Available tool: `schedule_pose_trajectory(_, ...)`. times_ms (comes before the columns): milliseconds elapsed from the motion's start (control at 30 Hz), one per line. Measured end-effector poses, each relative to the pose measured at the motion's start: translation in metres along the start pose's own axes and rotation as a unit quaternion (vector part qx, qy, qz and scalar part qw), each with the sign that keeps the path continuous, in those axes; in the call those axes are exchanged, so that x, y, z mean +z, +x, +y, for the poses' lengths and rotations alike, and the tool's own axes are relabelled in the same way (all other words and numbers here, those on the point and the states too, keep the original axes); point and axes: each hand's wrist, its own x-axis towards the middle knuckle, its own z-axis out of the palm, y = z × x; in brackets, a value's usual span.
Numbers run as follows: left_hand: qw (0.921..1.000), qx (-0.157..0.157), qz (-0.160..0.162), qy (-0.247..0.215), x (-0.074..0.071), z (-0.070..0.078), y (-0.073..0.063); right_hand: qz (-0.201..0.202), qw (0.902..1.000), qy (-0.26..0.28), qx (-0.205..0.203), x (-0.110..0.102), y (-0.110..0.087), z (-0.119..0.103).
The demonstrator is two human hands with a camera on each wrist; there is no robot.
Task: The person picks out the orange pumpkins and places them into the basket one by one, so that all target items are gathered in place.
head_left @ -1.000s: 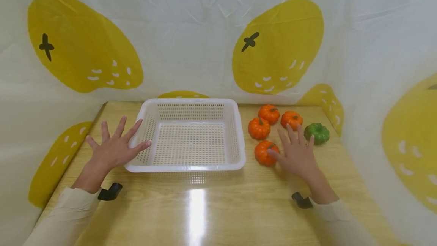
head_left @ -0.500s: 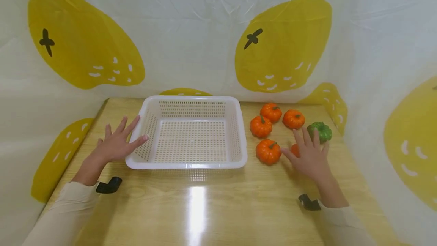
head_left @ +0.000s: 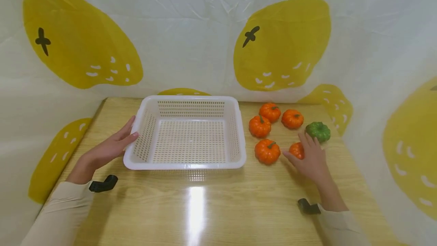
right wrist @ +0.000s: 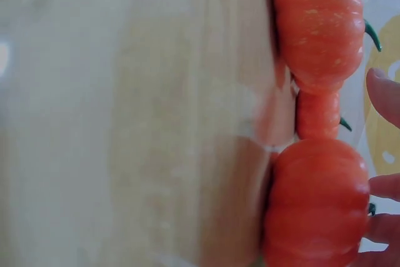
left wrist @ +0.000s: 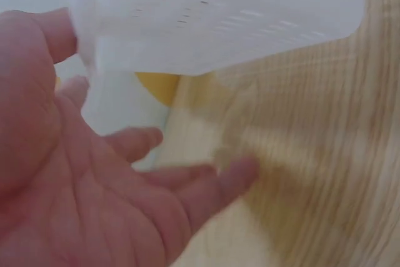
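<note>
In the head view, my left hand (head_left: 110, 148) is at the left rim of a white plastic basket (head_left: 186, 166), its thumb right at the rim. The left wrist view shows the fingers (left wrist: 134, 144) of that hand spread loosely below the basket's side (left wrist: 219, 29). My right hand (head_left: 310, 160) reaches over a small orange pumpkin (head_left: 296, 150), fingers bent down and partly hiding it. From the right wrist, fingertips (right wrist: 382, 186) show right at the top of a pumpkin (right wrist: 315, 201), thumb held apart.
Left of the right hand sits an orange pumpkin (head_left: 267, 152). Behind are more orange pumpkins, one (head_left: 260, 126) close to the basket and another (head_left: 292, 119) farther right. A green pumpkin (head_left: 318, 131) lies just beyond the right fingertips. A lemon-printed sheet (head_left: 191, 48) encloses the wooden table (head_left: 153, 208).
My right hand has shifted right and lowered over the front right pumpkin, its spread fingers bending. The left hand has turned and drawn its fingers together at the basket's left rim.
</note>
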Motion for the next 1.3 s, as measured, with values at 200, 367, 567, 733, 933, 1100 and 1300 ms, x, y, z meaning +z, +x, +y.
schedule_pose_trajectory(200, 0.9962, 0.005, -0.009, -0.087, 0.006, -0.010, 0.005, 0.004, 0.9916, 0.117, 0.055, 0.006, -0.002, 0.011)
schedule_pose_trajectory(367, 0.9904, 0.011, -0.001, -0.138, 0.012, -0.015, 0.010, 0.016, 0.9797, 0.164, 0.113, 0.008, -0.002, 0.015)
schedule_pose_trajectory(567, 0.9868, 0.026, -0.005, -0.160, 0.015, -0.020, 0.014, -0.001, 0.9778, 0.167, 0.126, 0.011, -0.003, 0.018)
schedule_pose_trajectory(733, 0.9853, 0.034, -0.012, -0.167, 0.015, -0.024, 0.017, 0.002, 0.9796, 0.156, 0.127, 0.010, -0.004, 0.019)
schedule_pose_trajectory(933, 0.9868, 0.028, -0.005, -0.160, 0.015, -0.025, 0.017, 0.006, 0.9813, 0.153, 0.116, 0.005, 0.000, 0.018)
schedule_pose_trajectory(1100, 0.9869, 0.029, -0.001, -0.159, 0.016, -0.023, 0.017, 0.008, 0.9824, 0.150, 0.110, 0.002, 0.003, 0.015)
schedule_pose_trajectory(1300, 0.9873, 0.035, -0.004, -0.155, 0.016, -0.023, 0.018, 0.006, 0.9823, 0.155, 0.105, -0.003, 0.006, 0.009)
